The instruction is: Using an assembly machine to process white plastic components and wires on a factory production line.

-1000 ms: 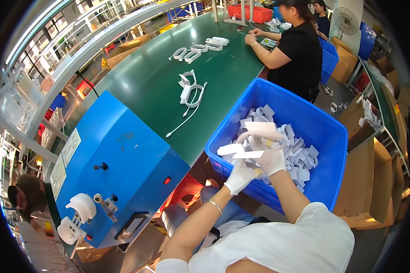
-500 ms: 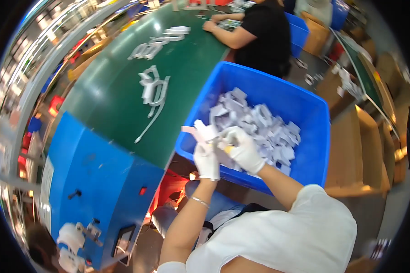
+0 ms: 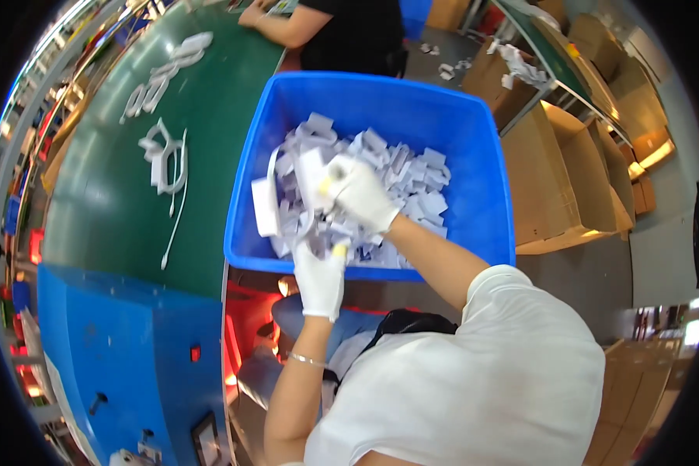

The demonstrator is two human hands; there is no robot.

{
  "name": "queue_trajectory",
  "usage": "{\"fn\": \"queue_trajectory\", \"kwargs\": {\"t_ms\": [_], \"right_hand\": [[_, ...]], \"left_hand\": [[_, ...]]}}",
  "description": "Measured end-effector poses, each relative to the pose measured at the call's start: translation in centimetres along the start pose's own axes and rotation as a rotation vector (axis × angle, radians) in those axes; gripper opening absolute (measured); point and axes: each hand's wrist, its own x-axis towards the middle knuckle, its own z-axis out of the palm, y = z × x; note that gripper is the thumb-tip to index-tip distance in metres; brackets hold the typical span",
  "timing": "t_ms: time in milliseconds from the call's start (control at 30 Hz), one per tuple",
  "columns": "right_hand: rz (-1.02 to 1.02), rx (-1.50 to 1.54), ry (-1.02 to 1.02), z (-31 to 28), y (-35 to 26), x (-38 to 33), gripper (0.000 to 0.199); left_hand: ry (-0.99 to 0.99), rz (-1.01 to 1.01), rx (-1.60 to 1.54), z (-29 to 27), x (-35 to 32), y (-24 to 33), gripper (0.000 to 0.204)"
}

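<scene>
Over blue bin point(image 3: 478, 186), right fingers point(image 3: 342, 169) curled tight, gripping white piece point(image 3: 311, 175)

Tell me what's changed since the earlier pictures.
The view swung right. The right hand moved farther in over the blue bin, away from the left hand; blur hides whether anything was let go. The white looped pieces on the green table stayed put.

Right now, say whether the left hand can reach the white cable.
Probably yes: the white cable lies uncovered on the green table; only a corner of the blue bin stands between it and the left hand.
</scene>
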Motion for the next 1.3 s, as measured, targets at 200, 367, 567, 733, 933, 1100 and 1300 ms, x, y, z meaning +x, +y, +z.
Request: {"fn": "queue_trajectory", "kwargs": {"t_ms": [200, 367, 567, 733, 933, 1100, 1300], "right_hand": [[0.16, 1.075, 0.042, -1.7, 0.7, 3.7, 0.035], [0.092, -0.192, 0.039, -5.6, 8.3, 5.6, 0.042], [0.508, -1.127, -0.418, -11.3, 19.3, 5.2, 0.054], [0.594, -1.545, -0.419, -8.6, 21.0, 3.9, 0.059], [0.523, -1.185, 0.136, -13.2, 20.4, 4.0, 0.041], [0.127, -1.199, -0.034, -17.4, 27.8, 1.7, 0.035], [0.335, -1.306, -0.096, -16.1, 23.1, 2.9, 0.026]], "left_hand": [[0.069, -0.102, -0.313, -1.8, -1.5, 0.4, 0.06], [0.059, -0.238, -0.532, -6.1, -6.2, -1.4, 0.036], [0.355, -0.479, -0.412, -12.0, -13.7, -6.5, 0.04], [0.519, -0.517, -0.418, -13.4, -16.6, -8.2, 0.04], [0.497, -0.536, -0.42, -13.7, -17.9, -8.7, 0.04], [0.555, -0.585, -0.421, -14.3, -18.7, -9.3, 0.038], [0.491, -0.533, -0.394, -14.0, -17.5, -8.2, 0.035]]}}
